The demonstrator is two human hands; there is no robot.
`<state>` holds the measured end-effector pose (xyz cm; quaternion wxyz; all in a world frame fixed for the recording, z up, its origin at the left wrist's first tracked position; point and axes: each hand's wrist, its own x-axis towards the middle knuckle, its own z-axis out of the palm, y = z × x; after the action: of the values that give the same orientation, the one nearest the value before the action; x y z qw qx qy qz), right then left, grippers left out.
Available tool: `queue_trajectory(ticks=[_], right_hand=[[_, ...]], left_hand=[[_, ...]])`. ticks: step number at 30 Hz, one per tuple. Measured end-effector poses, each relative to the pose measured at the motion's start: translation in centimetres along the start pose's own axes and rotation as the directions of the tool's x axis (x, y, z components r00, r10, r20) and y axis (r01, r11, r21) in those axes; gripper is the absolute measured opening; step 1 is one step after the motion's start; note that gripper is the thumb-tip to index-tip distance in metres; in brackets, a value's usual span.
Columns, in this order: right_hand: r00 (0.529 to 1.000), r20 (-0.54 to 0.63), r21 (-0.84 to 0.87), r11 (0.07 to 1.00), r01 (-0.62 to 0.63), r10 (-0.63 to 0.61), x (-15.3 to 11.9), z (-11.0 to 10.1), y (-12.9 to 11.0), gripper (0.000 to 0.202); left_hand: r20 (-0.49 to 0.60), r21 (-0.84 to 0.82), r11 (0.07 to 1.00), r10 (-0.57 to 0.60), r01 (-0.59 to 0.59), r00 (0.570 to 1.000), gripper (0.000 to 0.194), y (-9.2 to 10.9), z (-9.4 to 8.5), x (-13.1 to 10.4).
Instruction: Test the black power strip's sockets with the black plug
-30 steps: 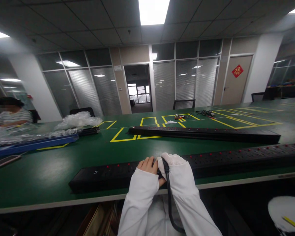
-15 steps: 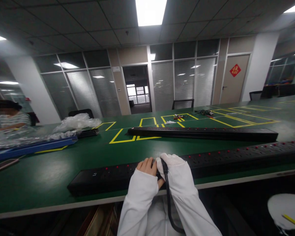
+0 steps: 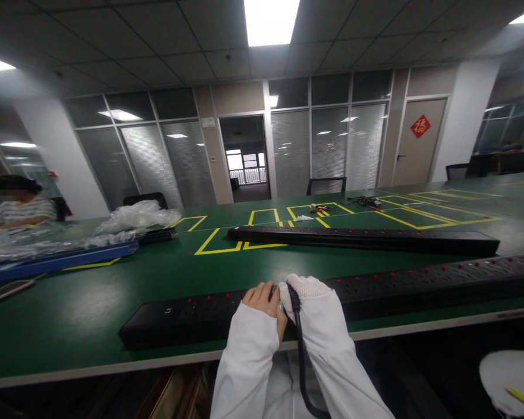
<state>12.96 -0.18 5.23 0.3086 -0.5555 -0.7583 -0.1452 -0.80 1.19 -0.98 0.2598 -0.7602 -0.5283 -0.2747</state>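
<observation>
A long black power strip (image 3: 179, 320) with red dots along its sockets lies along the near edge of the table. My bare left hand (image 3: 261, 299) is closed over its top, fingers on the upper face and thumb on the near side. My right hand (image 3: 308, 287), in a white dotted glove, is closed beside it around the end of a black power cord (image 3: 300, 343). The cord hangs over the table edge towards my lap. The cord's plug is hidden between my hands, just above the strip's sockets.
A second black power strip (image 3: 362, 237) lies farther back on the green table (image 3: 91, 314). To the left are clear plastic wrapping (image 3: 140, 216), a blue bar (image 3: 61, 261) and a phone (image 3: 6, 293). Loose cables (image 3: 367, 201) lie at the back. A person (image 3: 20, 203) sits far left.
My left thumb has shifted slightly up against the strip and my left wrist has turned a little. My right hand keeps its hold on the cord. The view has moved slightly.
</observation>
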Motion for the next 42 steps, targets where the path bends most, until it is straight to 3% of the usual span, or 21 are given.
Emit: queue_trajectory(ticks=[8,14,31,36,42], right_hand=[[1.0,0.017,-0.056,0.998,0.01,-0.01,-0.3,0.9,0.1,0.03],[0.998,-0.056,-0.102,0.995,-0.008,0.002,-1.1,1.4,-0.2,0.032],[0.996,-0.085,-0.123,0.992,-0.024,0.014,-1.5,1.9,-0.4,0.034],[0.997,-0.081,-0.122,0.992,-0.02,0.01,-1.3,1.9,-0.4,0.033],[0.998,-0.055,-0.112,0.994,-0.003,-0.004,-1.7,1.8,-0.2,0.032]], left_hand=[[-0.056,-0.012,0.999,-0.049,0.048,0.997,0.04,0.7,-0.6,0.5],[-0.103,-0.089,0.987,-0.142,0.133,0.984,0.04,1.0,-0.5,0.9],[-0.079,-0.037,0.989,-0.149,0.146,0.986,0.023,0.9,-0.5,0.9],[-0.01,0.02,0.982,-0.19,0.19,0.982,0.016,1.2,-0.9,1.4],[0.042,-0.022,0.977,-0.21,0.211,0.977,0.018,1.1,-1.3,1.5]])
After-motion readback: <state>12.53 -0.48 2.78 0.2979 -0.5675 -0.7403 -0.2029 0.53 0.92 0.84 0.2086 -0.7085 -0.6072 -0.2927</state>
